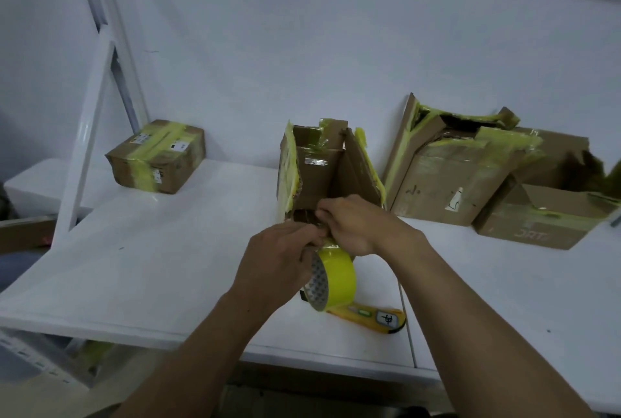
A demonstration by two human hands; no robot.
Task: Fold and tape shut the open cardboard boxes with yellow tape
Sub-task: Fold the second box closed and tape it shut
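Observation:
An open cardboard box (327,169) stands in the middle of the white table (151,259), its flaps up and edged with old yellow tape. Just in front of it my left hand (279,259) grips a roll of yellow tape (332,278), held on edge above the table. My right hand (356,224) pinches at the top of the roll, where the tape's loose end sits, close to the box's near edge. The fingertips of both hands meet there and hide the tape end.
A taped-shut small box (158,155) sits at the back left. Two torn open boxes (450,165) (551,196) lean against the wall at the right. A yellow utility knife (373,317) lies on the table below the roll. A white frame post (90,135) rises at left.

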